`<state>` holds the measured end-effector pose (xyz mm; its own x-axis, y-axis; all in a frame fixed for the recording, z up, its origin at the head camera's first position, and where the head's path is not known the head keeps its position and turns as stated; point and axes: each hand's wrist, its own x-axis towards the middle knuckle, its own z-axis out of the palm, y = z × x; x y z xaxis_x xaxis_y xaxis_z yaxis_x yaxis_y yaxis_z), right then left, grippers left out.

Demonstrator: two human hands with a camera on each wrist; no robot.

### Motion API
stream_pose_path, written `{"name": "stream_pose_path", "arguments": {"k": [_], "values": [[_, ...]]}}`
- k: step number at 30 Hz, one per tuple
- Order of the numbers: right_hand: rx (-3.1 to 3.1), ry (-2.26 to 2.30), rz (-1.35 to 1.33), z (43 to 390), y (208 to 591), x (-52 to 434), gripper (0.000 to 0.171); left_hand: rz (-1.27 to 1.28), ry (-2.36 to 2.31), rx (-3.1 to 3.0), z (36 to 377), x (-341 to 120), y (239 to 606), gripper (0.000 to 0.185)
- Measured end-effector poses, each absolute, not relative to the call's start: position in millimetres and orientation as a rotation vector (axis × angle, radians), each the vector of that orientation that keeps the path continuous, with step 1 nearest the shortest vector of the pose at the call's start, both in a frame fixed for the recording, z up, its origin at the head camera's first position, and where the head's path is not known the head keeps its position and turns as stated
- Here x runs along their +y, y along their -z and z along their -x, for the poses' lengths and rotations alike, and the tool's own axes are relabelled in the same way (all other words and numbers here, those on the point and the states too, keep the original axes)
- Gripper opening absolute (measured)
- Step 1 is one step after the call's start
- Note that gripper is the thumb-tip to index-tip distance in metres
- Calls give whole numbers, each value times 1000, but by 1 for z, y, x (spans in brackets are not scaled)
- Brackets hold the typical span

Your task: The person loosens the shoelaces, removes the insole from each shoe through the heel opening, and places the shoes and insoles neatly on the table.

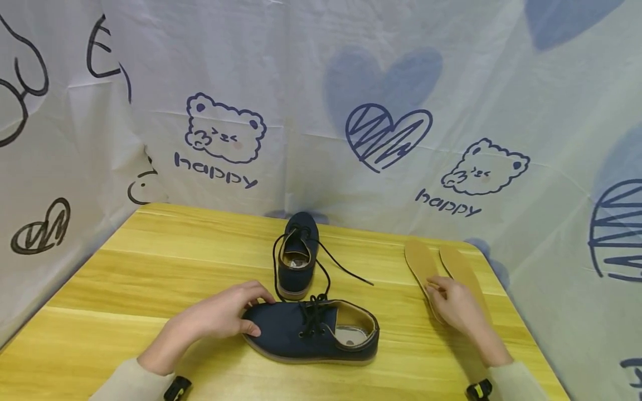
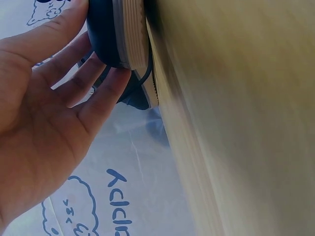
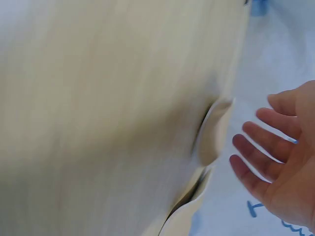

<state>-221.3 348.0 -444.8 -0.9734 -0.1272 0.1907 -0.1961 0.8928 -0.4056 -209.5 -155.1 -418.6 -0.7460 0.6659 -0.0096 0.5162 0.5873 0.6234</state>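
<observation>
left grip: left hand (image 1: 220, 317) rests on the toe of the near shoe (image 1: 313, 332); fingers (image 2: 101, 96) lie nearly straight over the toe cap, thumb (image 2: 44, 42) on the other side of the toe, more cupping than clamping
right grip: right hand (image 1: 453, 306) lies spread over the near ends of the insoles (image 1: 443, 273); in the right wrist view the fingers (image 3: 258, 157) are straight and apart, just above the curled insole edge (image 3: 214, 132); from the head view i cannot tell whether the fingertips actually touch
near shoe: dark blue lace-up with a tan sole, lying across the front middle of the desk (image 1: 150, 262), toe toward the left hand, heel opening toward the right; laces tied loosely over the tongue
far shoe: second dark blue shoe (image 1: 297, 255) stands just behind the near one, toe pointing away toward the cloth, its laces (image 1: 346, 270) undone and trailing over the desk to the right
insoles: two tan insoles side by side, near the right back corner of the desk, well apart from both shoes
desk: yellow wood grain, rounded corners
backdrop: white cloth (image 1: 321, 111) hung behind and beside the desk, printed with blue hearts, bears and the word "happy"
sleeves: light sleeves (image 1: 127, 381) with a dark band at each wrist
</observation>
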Motion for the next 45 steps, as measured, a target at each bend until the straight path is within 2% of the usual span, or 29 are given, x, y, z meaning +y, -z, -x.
{"name": "stream_pose_path", "arguments": {"k": [5, 11, 17, 22, 36, 45], "values": [[-2739, -826, -333, 216, 436, 329, 33, -1019, -880, 2599, 205, -155, 418, 50], [-2609, -1133, -630, 205, 428, 299, 34, -1054, -884, 2641, 200, -146, 416, 58], [-2577, -1294, -973, 192, 426, 272, 40, -1054, -878, 2657, 196, -133, 414, 61], [-2610, -1413, -1150, 185, 427, 256, 49, -1068, -816, 2672, 193, -125, 415, 67], [-2773, -1499, -1107, 181, 436, 259, 68, -1138, -630, 2737, 187, -118, 417, 81], [-2771, -1660, -1021, 178, 435, 254, 69, -1150, -639, 2743, 188, -122, 420, 82]]}}
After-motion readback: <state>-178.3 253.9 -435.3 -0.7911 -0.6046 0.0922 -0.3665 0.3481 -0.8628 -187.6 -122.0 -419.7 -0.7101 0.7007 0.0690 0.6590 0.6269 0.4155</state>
